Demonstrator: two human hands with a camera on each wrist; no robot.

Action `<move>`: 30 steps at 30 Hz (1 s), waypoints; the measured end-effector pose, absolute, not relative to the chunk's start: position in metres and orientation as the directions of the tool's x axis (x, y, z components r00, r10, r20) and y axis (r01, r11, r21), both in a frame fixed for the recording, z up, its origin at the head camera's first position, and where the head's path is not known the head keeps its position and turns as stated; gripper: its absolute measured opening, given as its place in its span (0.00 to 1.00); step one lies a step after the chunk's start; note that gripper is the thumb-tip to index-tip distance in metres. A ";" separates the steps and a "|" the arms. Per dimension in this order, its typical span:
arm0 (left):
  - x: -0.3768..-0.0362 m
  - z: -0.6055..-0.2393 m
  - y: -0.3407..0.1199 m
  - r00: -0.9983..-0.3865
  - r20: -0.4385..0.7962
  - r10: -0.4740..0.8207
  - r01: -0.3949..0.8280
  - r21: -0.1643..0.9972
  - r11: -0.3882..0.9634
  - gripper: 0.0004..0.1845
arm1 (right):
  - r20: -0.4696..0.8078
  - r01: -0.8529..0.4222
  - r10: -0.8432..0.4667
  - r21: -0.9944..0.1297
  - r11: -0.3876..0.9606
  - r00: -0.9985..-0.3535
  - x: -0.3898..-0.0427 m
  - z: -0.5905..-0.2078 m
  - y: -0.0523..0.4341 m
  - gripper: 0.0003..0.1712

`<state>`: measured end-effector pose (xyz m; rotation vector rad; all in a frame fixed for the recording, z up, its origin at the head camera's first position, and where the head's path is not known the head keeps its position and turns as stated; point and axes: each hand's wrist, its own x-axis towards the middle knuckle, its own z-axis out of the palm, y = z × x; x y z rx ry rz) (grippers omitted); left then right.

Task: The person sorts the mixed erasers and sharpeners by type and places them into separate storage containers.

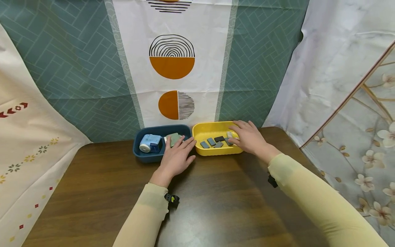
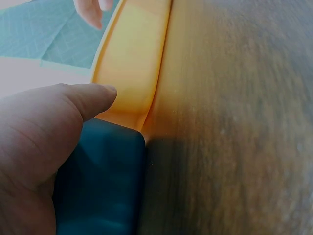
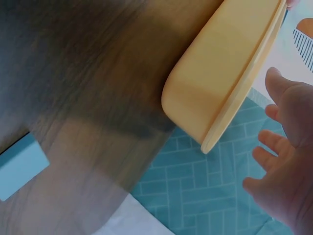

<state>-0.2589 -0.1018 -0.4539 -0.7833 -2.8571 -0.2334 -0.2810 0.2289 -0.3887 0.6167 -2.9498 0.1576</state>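
My left hand (image 1: 176,158) reaches over the right part of a dark blue tub (image 1: 148,158), fingers spread and holding nothing. Its fingertips come up to the left rim of a yellow tub (image 1: 216,152). A light blue device with a white round end (image 1: 151,143) lies in the blue tub, beside a grey-green item (image 1: 174,138) partly hidden by my fingers. Over the yellow tub's right end hovers my right hand (image 1: 251,139), its fingers parted and bent a little. Several small grey blocks (image 1: 211,141), a black block (image 1: 219,139) and a whitish piece (image 1: 229,134) lie inside.
Both tubs stand side by side at the back of a brown wooden table (image 1: 222,195). Behind them hangs a green and white patterned cloth (image 1: 172,106). A floral cloth (image 1: 355,137) hangs at the right, a cream one (image 1: 37,154) at the left.
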 end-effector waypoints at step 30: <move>-0.261 -0.455 -0.102 -0.846 0.200 0.495 0.519 0.095 0.849 0.36 | 0.177 -0.417 -0.403 -0.049 0.908 -0.898 -0.248 -0.386 0.261 0.37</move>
